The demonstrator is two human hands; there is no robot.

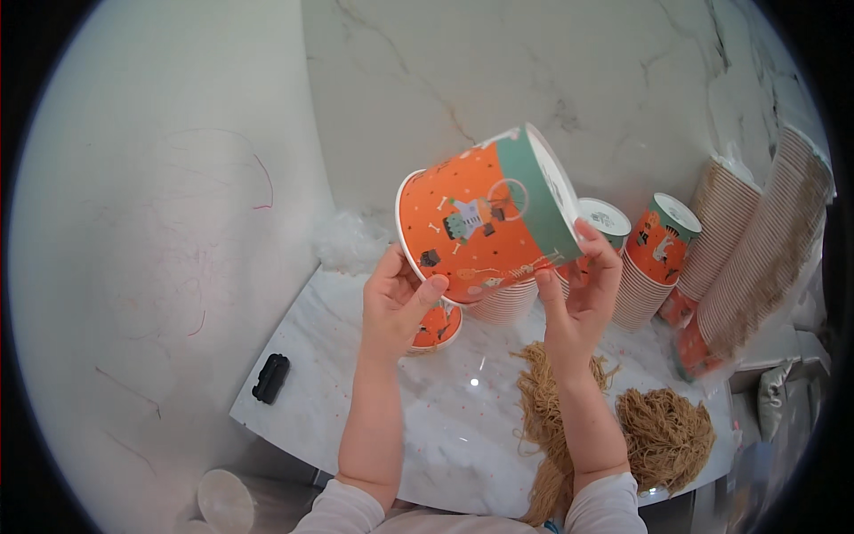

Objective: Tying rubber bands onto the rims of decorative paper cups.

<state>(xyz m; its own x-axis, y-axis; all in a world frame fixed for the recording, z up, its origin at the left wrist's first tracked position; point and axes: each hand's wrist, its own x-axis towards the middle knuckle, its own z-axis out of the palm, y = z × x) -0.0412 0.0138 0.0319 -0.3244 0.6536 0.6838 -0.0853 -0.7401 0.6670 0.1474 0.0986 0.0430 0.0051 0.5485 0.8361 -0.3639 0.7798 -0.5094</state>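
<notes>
You have 1 orange paper cup [480, 218] with a teal rim band and small cartoon prints lifted above the marble table [445, 418], tilted with its open mouth toward the right and its base toward your left. Your left hand [396, 303] wraps the base edge, thumb pressed on the wall; your right hand [578, 285] pinches the rim band between thumb and fingers. I judge this cup freshly separated and being looked over, with most stock untouched: 2 short stacks of like cups [654, 258] stand behind, 2 long sleeved stacks [765, 240] lean at right. Smooth waxy card; glossy veined stone; 2 coarse, fibrous tan bundles of string [663, 436]; a small black object [271, 378] at left.
</notes>
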